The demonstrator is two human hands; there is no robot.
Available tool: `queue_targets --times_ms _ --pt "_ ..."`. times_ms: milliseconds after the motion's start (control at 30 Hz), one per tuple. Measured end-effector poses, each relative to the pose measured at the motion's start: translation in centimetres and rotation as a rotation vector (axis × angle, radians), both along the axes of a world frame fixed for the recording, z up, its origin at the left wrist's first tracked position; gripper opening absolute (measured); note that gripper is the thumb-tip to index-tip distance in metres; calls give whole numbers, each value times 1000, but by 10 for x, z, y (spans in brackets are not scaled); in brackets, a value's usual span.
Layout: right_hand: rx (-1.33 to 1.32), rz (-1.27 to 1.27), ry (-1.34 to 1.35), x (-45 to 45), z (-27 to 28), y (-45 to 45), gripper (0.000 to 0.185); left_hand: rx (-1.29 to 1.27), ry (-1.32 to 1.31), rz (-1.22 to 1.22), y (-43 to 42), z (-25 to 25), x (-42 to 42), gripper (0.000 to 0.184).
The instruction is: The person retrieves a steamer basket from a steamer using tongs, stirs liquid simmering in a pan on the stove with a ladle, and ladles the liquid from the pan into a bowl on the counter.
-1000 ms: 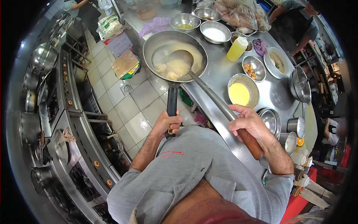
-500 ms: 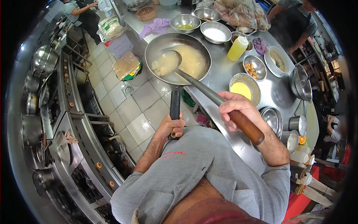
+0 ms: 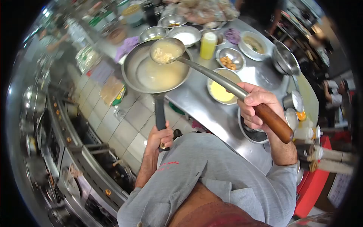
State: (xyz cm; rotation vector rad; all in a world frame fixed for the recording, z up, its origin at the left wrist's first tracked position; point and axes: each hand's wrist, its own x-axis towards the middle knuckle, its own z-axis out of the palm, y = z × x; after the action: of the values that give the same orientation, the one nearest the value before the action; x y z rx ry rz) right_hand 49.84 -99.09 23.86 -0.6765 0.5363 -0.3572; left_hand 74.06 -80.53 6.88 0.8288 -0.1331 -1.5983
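My left hand (image 3: pixel 160 137) is wrapped round the black handle of a frying pan (image 3: pixel 132 77), which is held at the steel table's left edge. Pale, cloudy liquid lies in the pan. In my right hand (image 3: pixel 261 103) is the wooden handle of a large ladle (image 3: pixel 211 73). The ladle's bowl, full of broth with pale shreds, is raised over the pan's far side. A bowl of yellow liquid (image 3: pixel 221 91) stands to the right of the pan, left of my right hand.
On the steel table (image 3: pixel 196 108) are a yellow squeeze bottle (image 3: pixel 207 46), a bowl of brown pieces (image 3: pixel 229 61), a white bowl (image 3: pixel 252 45) and a purple cloth (image 3: pixel 126 47). Stoves (image 3: pixel 81 151) line the left. A person's arm (image 3: pixel 275 22) shows beyond the table.
The ladle has risen out of the pan's liquid with broth in its bowl. My right hand has moved right relative to my body. The whole view has turned, shifting the table leftward.
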Motion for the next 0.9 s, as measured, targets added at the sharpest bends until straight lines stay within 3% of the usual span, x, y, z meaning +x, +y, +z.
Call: queue_targets --times_ms 167,333,433,700,900 --pt "-41 -148 -44 -54 26 0 39 -54 37 15 -5 -1 -3 23" --pt "-184 -320 95 -99 32 -12 36 -115 93 72 -14 25 -11 20" --pt "-171 -356 116 -123 29 -33 13 -127 84 101 -22 41 -13 19" --pt "-229 -474 240 -153 -15 -112 10 -186 -21 99 -72 79 -13 17" --pt "-296 -554 365 -144 -61 -162 10 -260 -46 -69 -135 101 -8 14"
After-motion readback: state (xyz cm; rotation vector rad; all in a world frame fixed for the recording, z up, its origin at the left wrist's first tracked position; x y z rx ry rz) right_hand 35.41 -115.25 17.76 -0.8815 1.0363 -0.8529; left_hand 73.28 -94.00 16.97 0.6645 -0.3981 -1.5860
